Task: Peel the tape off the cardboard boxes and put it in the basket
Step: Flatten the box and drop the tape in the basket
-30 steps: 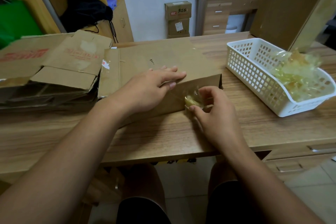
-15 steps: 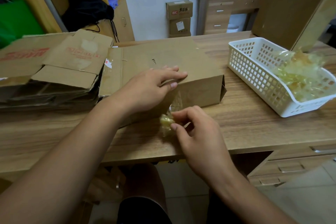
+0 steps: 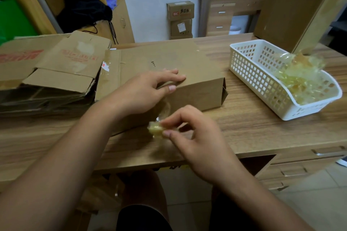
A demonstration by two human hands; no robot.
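Wooden desk (image 3: 244,129) in the head view carries a cardboard box (image 3: 199,92); at its right a white basket (image 3: 262,88) already holds peeled tape (image 3: 300,80). The left hand (image 3: 144,92) presses on the box with straight fingers. The right hand (image 3: 197,140) pinches the tape wad (image 3: 155,129). A second ago it was at the box's right end; now it is drawn toward the person, so this strip seems nearly free.

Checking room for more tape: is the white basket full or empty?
Partly full: crumpled yellowish tape heaps in the basket's right end; its left end shows bare lattice.
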